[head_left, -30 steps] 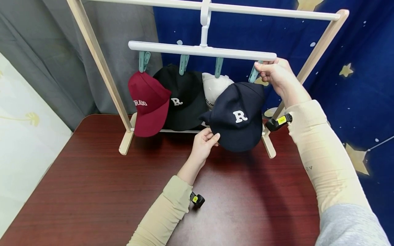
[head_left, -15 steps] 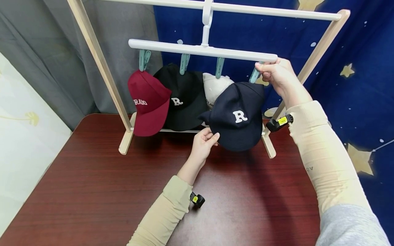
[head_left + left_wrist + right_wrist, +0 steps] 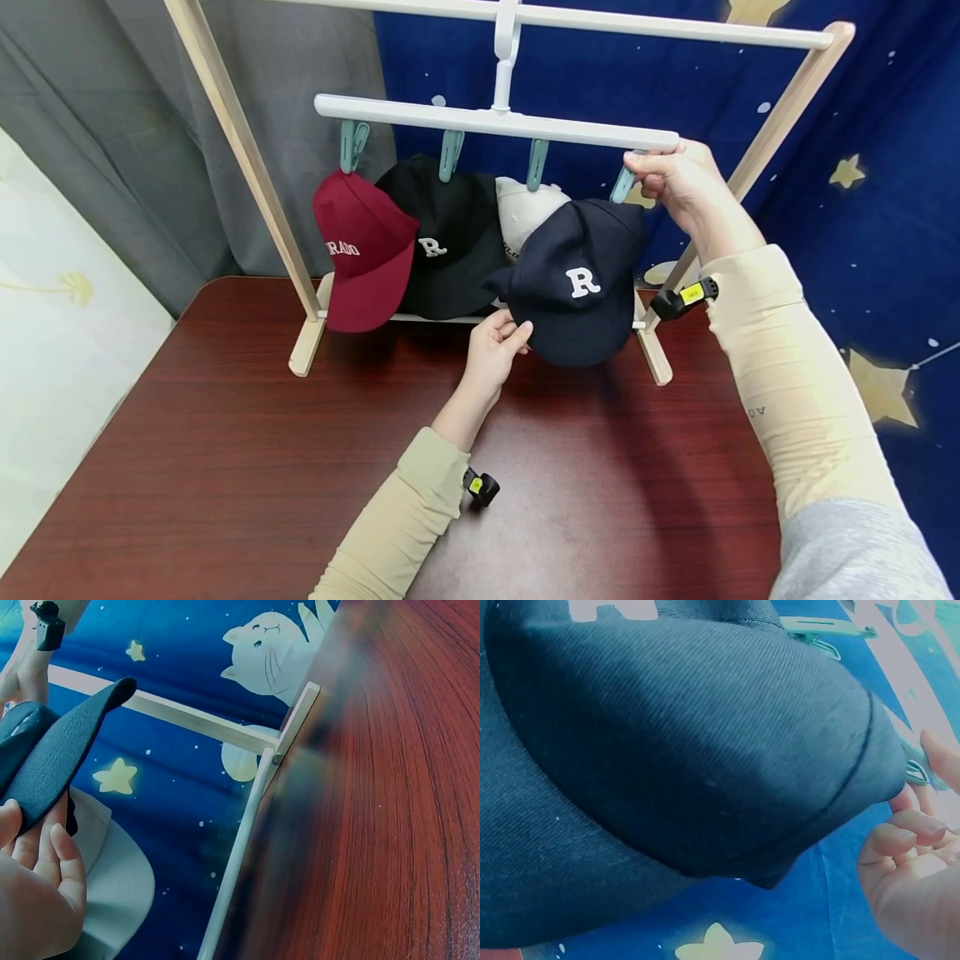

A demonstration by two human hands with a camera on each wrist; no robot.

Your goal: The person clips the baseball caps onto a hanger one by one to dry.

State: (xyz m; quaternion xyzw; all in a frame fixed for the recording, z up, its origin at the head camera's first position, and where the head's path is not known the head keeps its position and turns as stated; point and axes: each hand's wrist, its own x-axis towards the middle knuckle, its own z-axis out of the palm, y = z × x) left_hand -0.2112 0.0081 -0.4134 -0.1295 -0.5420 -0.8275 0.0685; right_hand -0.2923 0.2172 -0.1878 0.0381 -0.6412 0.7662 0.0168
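A navy baseball cap (image 3: 588,321) with a white R hangs at the right end of the white hanger bar (image 3: 420,117). My left hand (image 3: 491,350) pinches the left edge of its brim, thumb on top and fingers underneath, as the left wrist view also shows. At the bar's end, my right hand (image 3: 686,187) pinches a teal clip (image 3: 622,185) directly above the cap's crown. In the right wrist view the crown (image 3: 727,742) reaches close to those fingertips (image 3: 904,836). The clip's jaws are largely hidden there.
A red cap (image 3: 367,267), a black cap (image 3: 457,283) and a white cap (image 3: 521,208) hang from other clips to the left. A wooden rack (image 3: 787,108) carries the hanger and stands on the dark red table (image 3: 247,467), before a blue star-patterned curtain (image 3: 900,250).
The hanger bar has shifted slightly right, with the right hand and clip. The navy cap's brim has moved a little left and up with the left hand. Both grips stay the same.
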